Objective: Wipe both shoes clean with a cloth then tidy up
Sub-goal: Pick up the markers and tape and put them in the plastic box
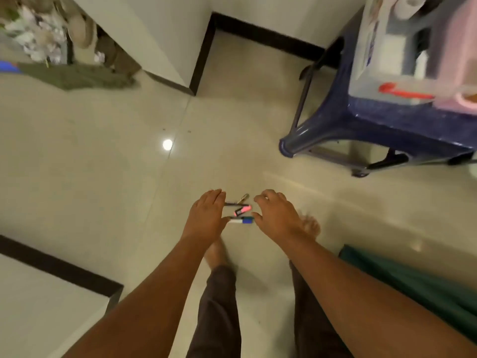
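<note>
On floor [103,151] between hands: pens [241,220], pink highlighter [242,210]. Left hand [206,218] and right hand [278,217] flank them, both open, fingers loose, gripping nothing. Contact with pens: cannot tell. Shoes not in view; olive cloth [74,78] lies far left, well apart. Likely tidy-up step. Next move: close fingers round pens, gather all without rolling any away.

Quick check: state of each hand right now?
Left hand: open, fingers straight, holding nothing.
Right hand: open, fingers loosely curled, holding nothing.
</note>
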